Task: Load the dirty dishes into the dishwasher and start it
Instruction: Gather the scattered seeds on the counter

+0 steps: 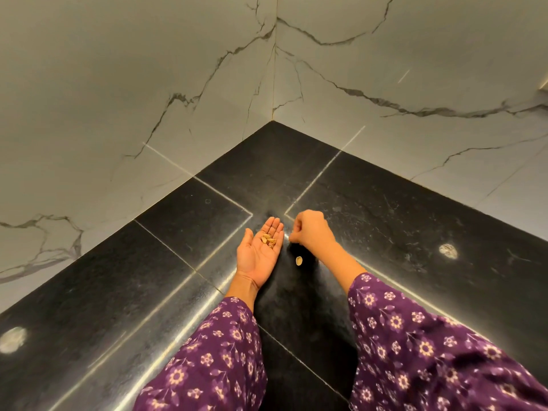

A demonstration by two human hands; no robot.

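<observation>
A person stood at the corner of a black stone counter (pixel 385 221), where two white walls (pixel 148 84) with dark wiggly lines met. Both arms wore purple sleeves (pixel 225 351) with little flowers on them. The left hand (pixel 258 256) lay palm up just over the counter. Its fingers (pixel 274 226) were straight and pressed close together, and the thumb stuck out to the side. A small pile of tan shells (pixel 268 240) sat in the palm, near where the fingers began. The right hand (pixel 311 232) was just beside the left one, with its back turned up. Its fingers (pixel 296 235) were curled in, and the tips were pinched together low by the counter. If a tiny bit was held between them, it was too small to tell. One more shell, the lone shell (pixel 299 260), lay on the counter between the two wrists, close under the right hand. Two pale round spots (pixel 448 251) showed on the black stone, one far to the right and one far to the left. Where the dirty dishes were could not be told from this view.
</observation>
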